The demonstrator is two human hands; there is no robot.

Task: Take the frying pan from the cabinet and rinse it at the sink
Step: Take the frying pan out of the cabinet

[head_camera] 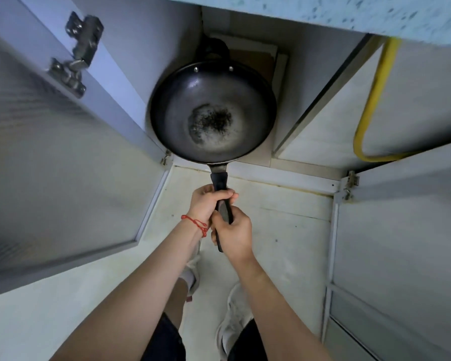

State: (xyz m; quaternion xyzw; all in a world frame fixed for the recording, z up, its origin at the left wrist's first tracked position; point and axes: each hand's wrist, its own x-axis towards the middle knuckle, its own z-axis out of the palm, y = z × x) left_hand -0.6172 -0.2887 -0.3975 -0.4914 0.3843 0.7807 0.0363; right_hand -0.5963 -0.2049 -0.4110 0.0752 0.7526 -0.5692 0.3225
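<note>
At cabinet (pixel 245 27) mouth, both hands' grip on frying pan (pixel 212 110) handle.

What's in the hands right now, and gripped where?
The frying pan, held by its long black handle. The left hand wraps it nearer the bowl; the right hand grips behind it, toward the handle's end.

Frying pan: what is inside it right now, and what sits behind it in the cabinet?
The frying pan holds only a dark speckled burnt patch at its centre. Behind its far rim a second dark pan and a flat board show partly; the pan hides their lower parts.
</note>
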